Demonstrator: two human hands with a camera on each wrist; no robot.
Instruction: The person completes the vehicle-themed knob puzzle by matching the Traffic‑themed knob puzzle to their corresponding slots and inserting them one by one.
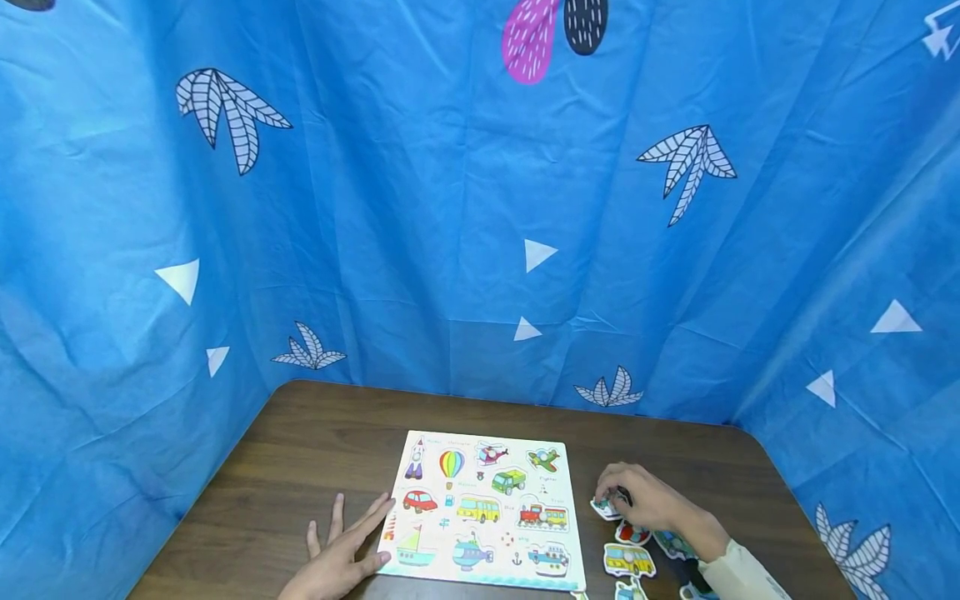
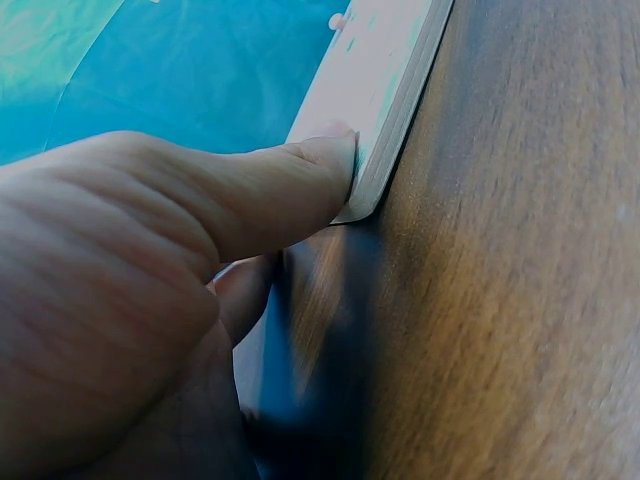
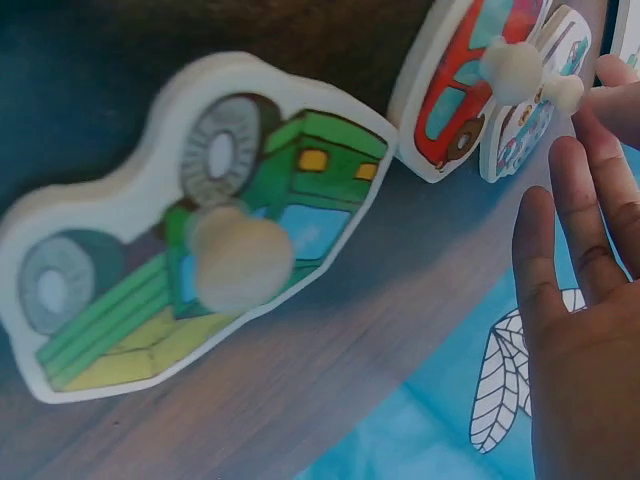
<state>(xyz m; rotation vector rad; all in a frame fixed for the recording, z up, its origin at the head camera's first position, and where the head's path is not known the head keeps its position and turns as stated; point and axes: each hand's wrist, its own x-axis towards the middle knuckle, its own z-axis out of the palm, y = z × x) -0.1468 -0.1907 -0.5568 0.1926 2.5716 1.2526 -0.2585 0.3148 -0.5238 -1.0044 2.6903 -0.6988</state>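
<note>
The white puzzle board (image 1: 450, 567), printed with vehicles, lies on the table. At its left edge my left hand (image 1: 337, 554) has its fingers spread, and the left thumb (image 2: 300, 180) presses on the board's near corner. To the right of the board, my right hand (image 1: 652, 500) bends over a ship puzzle piece (image 1: 604, 510). Thumb and fingertips pinch at that piece's round wooden knob (image 3: 565, 95), while the other fingers stay extended. Close by lie a red car piece (image 1: 633, 533) and a green truck piece (image 3: 300, 215), each with a knob.
Nearer me on the right lie a yellow bus piece (image 1: 628, 560) and several more pieces, some partly under the right forearm. A blue patterned curtain (image 1: 465, 275) surrounds the brown wooden table (image 1: 315, 433) at the back and sides.
</note>
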